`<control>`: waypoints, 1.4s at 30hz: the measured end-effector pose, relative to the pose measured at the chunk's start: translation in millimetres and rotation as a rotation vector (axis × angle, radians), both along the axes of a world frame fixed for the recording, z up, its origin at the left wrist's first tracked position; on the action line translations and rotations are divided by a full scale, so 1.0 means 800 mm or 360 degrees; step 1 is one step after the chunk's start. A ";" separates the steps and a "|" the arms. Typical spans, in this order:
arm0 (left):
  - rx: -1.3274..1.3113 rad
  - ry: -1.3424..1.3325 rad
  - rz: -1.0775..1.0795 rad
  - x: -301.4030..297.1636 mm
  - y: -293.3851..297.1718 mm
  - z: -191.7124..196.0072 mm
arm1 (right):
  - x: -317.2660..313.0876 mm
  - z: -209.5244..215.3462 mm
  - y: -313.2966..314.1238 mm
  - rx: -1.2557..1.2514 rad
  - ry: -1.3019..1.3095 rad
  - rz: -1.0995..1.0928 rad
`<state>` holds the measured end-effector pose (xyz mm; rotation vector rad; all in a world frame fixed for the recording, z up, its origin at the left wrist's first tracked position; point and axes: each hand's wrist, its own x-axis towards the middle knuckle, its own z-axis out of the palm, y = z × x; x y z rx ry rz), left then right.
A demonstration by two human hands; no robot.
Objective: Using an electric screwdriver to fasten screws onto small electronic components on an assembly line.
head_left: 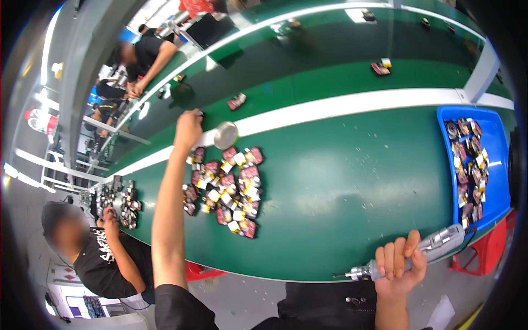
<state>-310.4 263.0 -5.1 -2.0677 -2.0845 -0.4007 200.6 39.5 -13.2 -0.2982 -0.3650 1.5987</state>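
Right hand: wrapped round grey cylindrical power screwdriver, bit leftward
Left hand: past white rail, curled, hold unclear
Pink-and-black boxy parts: nearer left hand

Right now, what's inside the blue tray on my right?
The blue tray holds a pile of small parts, coloured pink, black, white and yellow. Whatever lies beneath them is covered.
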 end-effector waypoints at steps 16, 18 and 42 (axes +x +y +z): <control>-0.0078 -0.0248 -0.1277 0.380 -0.296 0.015 | 0.001 0.005 -0.036 -0.0012 0.0052 0.0304; -0.0153 -0.0545 -0.1224 0.390 -0.298 0.019 | -0.001 0.004 -0.044 -0.0005 0.0065 0.0345; 0.0324 -0.0291 -0.1351 0.420 -0.309 0.002 | -0.038 0.001 -0.086 -0.0503 -0.0179 0.0319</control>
